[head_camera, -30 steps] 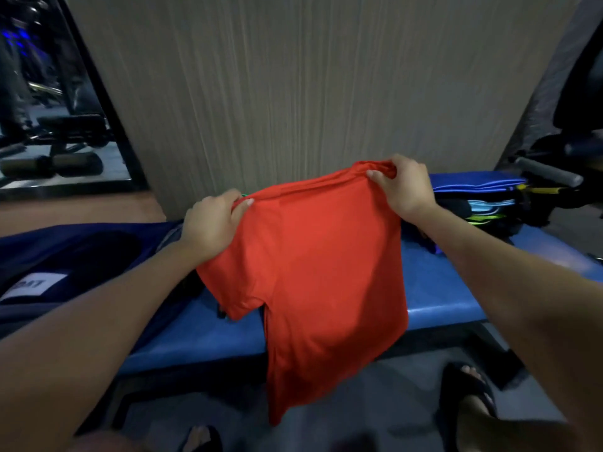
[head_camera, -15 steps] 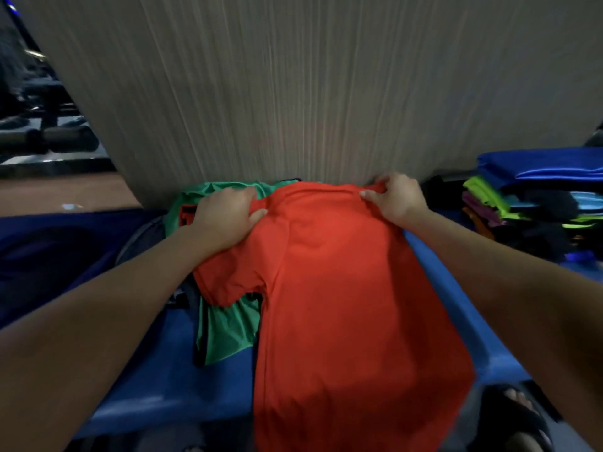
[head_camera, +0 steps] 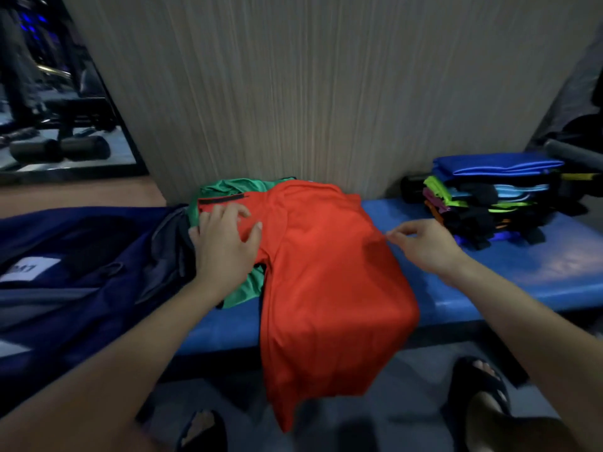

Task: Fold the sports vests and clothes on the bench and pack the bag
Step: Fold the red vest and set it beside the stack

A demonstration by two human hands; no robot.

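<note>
An orange-red shirt (head_camera: 329, 272) lies spread across the blue bench (head_camera: 509, 282), its lower half hanging over the front edge. Under its left side shows a crumpled green garment (head_camera: 243, 291). My left hand (head_camera: 225, 246) rests flat on the shirt's left sleeve, fingers spread. My right hand (head_camera: 424, 244) hovers at the shirt's right edge with fingers loosely bent, holding nothing. A dark navy bag (head_camera: 75, 272) lies open on the bench to the left.
A stack of folded vests (head_camera: 489, 203) in blue, green, black and other colours sits on the bench's right end. A ribbed wall panel (head_camera: 326, 93) stands right behind the bench. My sandalled feet (head_camera: 483, 393) are on the floor below.
Both hands lowered the shirt onto the bench and let go of its shoulders. The left hand now lies flat on the sleeve; the right hand has moved off to the right edge.
</note>
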